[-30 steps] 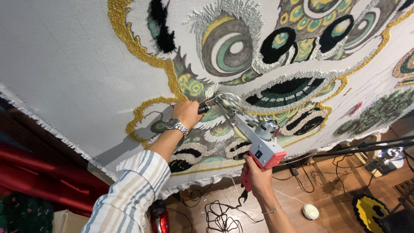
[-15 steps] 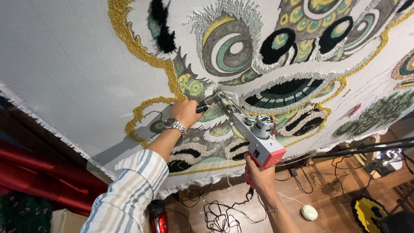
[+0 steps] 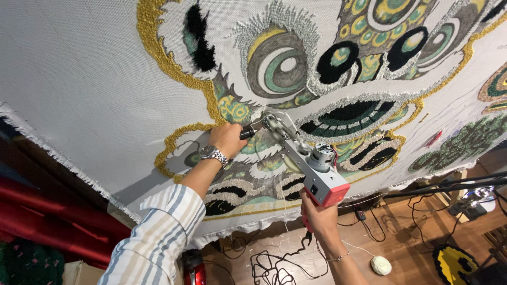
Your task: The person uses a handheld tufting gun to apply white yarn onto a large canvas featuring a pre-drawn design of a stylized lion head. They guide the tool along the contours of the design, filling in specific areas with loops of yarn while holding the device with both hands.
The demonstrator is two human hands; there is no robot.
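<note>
A grey and red tufting gun (image 3: 311,168) is pressed nose-first against a stretched white cloth (image 3: 84,79) bearing a tufted lion-like face in gold, green, black and grey yarn. My left hand (image 3: 228,138), with a metal wristwatch and striped sleeve, grips the gun's black front handle beside the needle. My right hand (image 3: 315,215) holds the red rear grip from below. The gun's tip meets the cloth just below a gold and green swirl (image 3: 232,108).
The cloth's frayed lower edge (image 3: 248,224) hangs above a wooden floor with tangled black cables (image 3: 274,264) and a white yarn ball (image 3: 381,265). A black bar (image 3: 449,184) runs at right. Red fabric (image 3: 47,221) lies at lower left. A small black and yellow rug (image 3: 457,262) sits at lower right.
The gun and both hands have shifted slightly left and down along the cloth; both grips are unchanged.
</note>
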